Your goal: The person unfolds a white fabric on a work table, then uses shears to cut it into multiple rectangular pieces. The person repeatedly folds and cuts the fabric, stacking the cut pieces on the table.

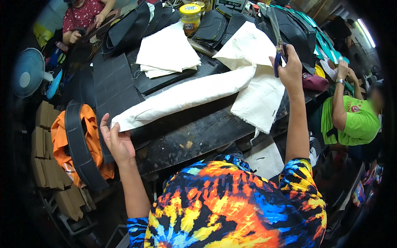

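Note:
A long piece of white cloth [186, 98] stretches across the dark table, its near left end pinched between the thumb and fingers of my left hand [119, 141]. Toward the right the cloth twists and spreads into wide flaps with a frayed lower edge. My right hand [290, 71] grips scissors [278, 56] by their dark blue handles, blades pointing up and away from me. The scissors are above the cloth's right edge; whether the blades are fully closed is hard to make out. A stack of white cloth squares [167, 49] lies beyond the stretched piece.
Black sheet pieces [112, 76] and a yellow-lidded jar [190, 20] sit on the worn table [186, 144]. An orange cloth [87, 124] with a black strap hangs at the left, by cardboard boxes [41, 144] and a fan [29, 73]. A maroon pouch [315, 82] and a green-shirted person [351, 120] are right.

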Tool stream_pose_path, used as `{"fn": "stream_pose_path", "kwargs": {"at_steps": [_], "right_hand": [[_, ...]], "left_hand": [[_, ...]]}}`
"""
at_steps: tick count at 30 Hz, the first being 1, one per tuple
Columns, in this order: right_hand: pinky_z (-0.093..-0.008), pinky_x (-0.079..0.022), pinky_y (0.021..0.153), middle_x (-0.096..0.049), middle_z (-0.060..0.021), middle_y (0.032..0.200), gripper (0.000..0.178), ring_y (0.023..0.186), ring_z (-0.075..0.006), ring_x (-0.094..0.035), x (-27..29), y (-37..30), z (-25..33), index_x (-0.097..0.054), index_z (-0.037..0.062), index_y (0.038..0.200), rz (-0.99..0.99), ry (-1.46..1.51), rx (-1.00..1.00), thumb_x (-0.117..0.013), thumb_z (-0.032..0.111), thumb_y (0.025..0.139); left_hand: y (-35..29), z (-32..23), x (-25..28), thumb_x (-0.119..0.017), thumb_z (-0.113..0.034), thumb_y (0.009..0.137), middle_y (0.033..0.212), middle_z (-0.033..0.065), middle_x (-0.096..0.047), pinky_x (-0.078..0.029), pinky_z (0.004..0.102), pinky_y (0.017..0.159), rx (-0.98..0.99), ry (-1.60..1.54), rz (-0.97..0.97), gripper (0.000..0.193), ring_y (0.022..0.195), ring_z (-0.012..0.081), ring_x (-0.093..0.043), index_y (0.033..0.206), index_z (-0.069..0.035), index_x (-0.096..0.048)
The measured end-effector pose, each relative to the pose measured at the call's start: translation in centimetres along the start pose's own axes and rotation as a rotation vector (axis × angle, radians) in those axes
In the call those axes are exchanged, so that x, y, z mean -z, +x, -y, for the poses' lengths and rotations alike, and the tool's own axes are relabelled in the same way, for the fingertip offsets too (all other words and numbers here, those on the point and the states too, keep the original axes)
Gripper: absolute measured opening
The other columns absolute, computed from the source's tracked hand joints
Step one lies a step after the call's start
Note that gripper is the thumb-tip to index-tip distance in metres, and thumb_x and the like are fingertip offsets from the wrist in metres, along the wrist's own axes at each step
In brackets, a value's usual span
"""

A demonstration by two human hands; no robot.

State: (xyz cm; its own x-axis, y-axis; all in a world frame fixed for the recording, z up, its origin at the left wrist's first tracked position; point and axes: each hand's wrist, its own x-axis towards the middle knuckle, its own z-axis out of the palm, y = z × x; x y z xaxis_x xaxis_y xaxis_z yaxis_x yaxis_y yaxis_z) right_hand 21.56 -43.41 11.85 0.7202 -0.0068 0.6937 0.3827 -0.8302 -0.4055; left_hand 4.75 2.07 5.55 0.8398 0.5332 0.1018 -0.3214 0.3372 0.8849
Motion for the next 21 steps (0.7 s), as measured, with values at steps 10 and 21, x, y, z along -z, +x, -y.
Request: {"fn": "stream_pose_path", "kwargs": {"at_steps": [10,21], "right_hand": [[-0.0431,-0.047,0.089,-0.062,-0.0181,0.100,0.046,0.101,-0.0372,-0.059,-4.3,-1.8,-2.9,-0.054,0.0003,0.107,0.260,-0.171,0.200,-0.076,0.004,0.067],[-0.0479,-0.049,0.073,-0.066,-0.0198,0.087,0.014,0.084,-0.0404,-0.065,-1.2,8.1,-6.3,-0.059,0.0060,0.096,-0.192,-0.161,0.163,-0.064,0.010,0.084]], "left_hand": [[-5.2,5.5,-4.0,-0.059,-0.012,0.096,0.135,0.0127,-0.055,-0.043,0.0455,0.108,0.582,-0.442,-0.064,0.046,0.126,0.0269,-0.054,0.139,-0.007,-0.043],[5.0,-7.0,-3.2,-0.042,-0.028,0.105,0.123,0.0172,-0.063,-0.053,0.0408,0.096,-0.188,-0.121,0.007,0.040,0.111,0.0265,-0.064,0.133,0.000,-0.051]]}}
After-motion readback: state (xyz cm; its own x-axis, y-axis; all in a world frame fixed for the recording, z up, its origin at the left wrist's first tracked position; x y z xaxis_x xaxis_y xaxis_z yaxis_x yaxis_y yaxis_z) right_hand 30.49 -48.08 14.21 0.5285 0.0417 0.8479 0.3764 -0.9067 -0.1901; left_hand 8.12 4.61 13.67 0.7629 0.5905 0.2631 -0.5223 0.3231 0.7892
